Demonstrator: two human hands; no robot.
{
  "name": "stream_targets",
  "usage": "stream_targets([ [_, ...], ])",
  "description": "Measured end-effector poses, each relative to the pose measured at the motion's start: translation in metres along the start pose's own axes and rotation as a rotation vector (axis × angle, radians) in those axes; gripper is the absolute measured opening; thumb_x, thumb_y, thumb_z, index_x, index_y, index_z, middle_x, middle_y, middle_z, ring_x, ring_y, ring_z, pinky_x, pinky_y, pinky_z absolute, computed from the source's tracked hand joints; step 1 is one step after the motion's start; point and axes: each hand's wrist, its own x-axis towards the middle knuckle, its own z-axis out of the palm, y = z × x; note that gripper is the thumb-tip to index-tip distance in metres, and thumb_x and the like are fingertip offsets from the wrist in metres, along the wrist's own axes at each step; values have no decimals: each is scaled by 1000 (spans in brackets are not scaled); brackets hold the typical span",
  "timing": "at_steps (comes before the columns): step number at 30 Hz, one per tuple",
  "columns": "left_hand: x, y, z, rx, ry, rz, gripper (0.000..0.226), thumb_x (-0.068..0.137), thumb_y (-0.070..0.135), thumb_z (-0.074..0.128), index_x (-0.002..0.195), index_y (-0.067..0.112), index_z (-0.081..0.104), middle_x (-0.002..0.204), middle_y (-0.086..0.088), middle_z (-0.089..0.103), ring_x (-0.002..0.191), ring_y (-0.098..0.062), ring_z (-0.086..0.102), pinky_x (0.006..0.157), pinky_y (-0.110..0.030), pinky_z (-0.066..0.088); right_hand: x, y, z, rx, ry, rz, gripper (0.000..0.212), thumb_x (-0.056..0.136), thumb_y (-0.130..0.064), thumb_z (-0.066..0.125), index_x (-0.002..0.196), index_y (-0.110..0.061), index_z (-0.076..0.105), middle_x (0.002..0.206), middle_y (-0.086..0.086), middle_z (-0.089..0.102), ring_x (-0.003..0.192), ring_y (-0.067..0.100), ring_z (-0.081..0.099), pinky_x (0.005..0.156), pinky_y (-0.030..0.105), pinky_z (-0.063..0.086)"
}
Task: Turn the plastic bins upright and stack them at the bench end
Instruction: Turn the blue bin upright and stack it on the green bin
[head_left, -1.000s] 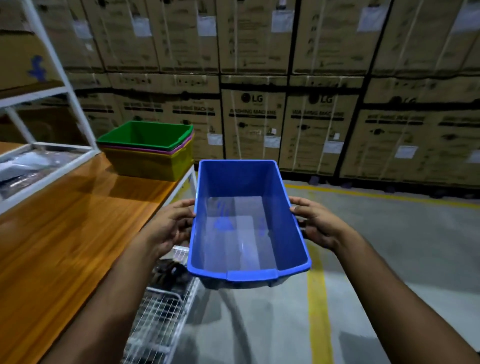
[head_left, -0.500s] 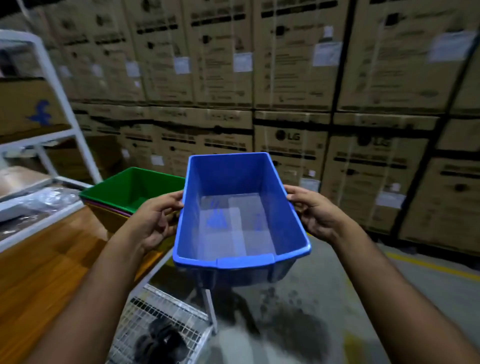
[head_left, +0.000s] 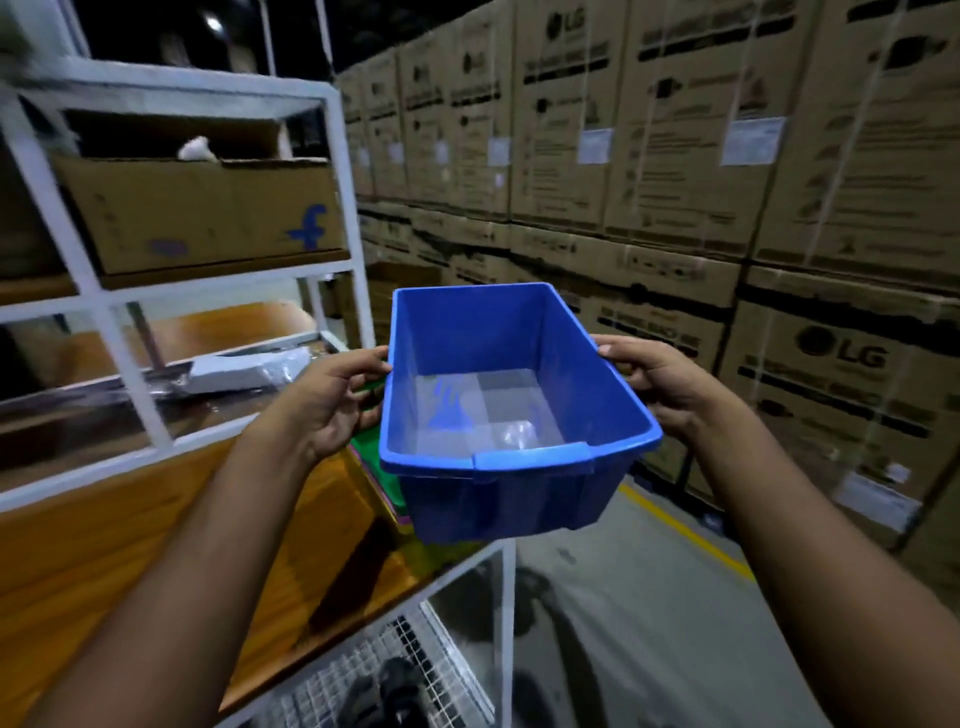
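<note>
Left hand (head_left: 332, 402) fingers curled over left rim of blue bin (head_left: 511, 415); right hand (head_left: 657, 382) grips right rim likewise. Bin upright, empty, glossy floor, held in air above bench (head_left: 130, 545) end, over green bin (head_left: 370, 441) (mostly hidden). Versus half-second ago: blue bin now covers stack, shelf frame (head_left: 130, 364) nearer.

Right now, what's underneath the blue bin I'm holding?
Under the blue bin, slivers of the stacked bins show: green rim, purple edge, yellow wall, at the wooden bench end. The blue bin covers most of that stack.
</note>
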Motion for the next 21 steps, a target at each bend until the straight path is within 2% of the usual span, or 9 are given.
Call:
stream_targets([
  [2, 13, 3, -10, -18, 61, 24, 24, 86, 5, 50, 95, 17, 70, 96, -5, 63, 82, -18, 56, 76, -31, 49, 31, -3, 11, -56, -57, 14, 37, 95, -7, 45, 128, -6, 62, 55, -6, 58, 34, 2, 44, 37, 11, 38],
  [5, 28, 6, -18, -35, 156, 32, 22, 86, 6, 53, 100, 14, 68, 93, -5, 63, 82, -18, 56, 78, -32, 50, 67, -5, 25, -50, -92, 39, 37, 95, -7, 44, 129, -4, 59, 59, -4, 67, 40, 3, 57, 39, 13, 44],
  [10, 48, 6, -25, -37, 247, 51, 30, 85, 8, 55, 113, 12, 65, 95, -5, 64, 80, -16, 61, 62, -28, 56, 115, -6, 32, -59, -179, 101, 38, 98, -5, 40, 134, 3, 53, 64, 2, 73, 49, 6, 66, 43, 17, 50],
  [14, 53, 3, -24, -75, 327, 83, 35, 86, 5, 52, 118, 9, 64, 91, -4, 63, 63, -10, 65, 51, -25, 54, 137, -11, 39, -76, -269, 114, 41, 102, -3, 34, 140, 5, 45, 45, -2, 63, 34, 3, 56, 33, 14, 42],
  [17, 59, -1, -27, -98, 395, 75, 43, 86, 4, 52, 128, 4, 60, 95, -6, 63, 74, -15, 62, 54, -24, 56, 148, -13, 43, -66, -345, 149, 42, 103, -4, 31, 143, 5, 42, 37, -3, 55, 29, 3, 52, 30, 12, 39],
  [21, 64, -5, -32, -88, 466, 77, 43, 86, 5, 51, 127, 5, 61, 96, -5, 63, 78, -16, 60, 53, -23, 56, 172, -4, 42, -14, -419, 208, 39, 103, -3, 33, 140, 4, 45, 43, -1, 60, 33, 3, 56, 31, 14, 41],
])
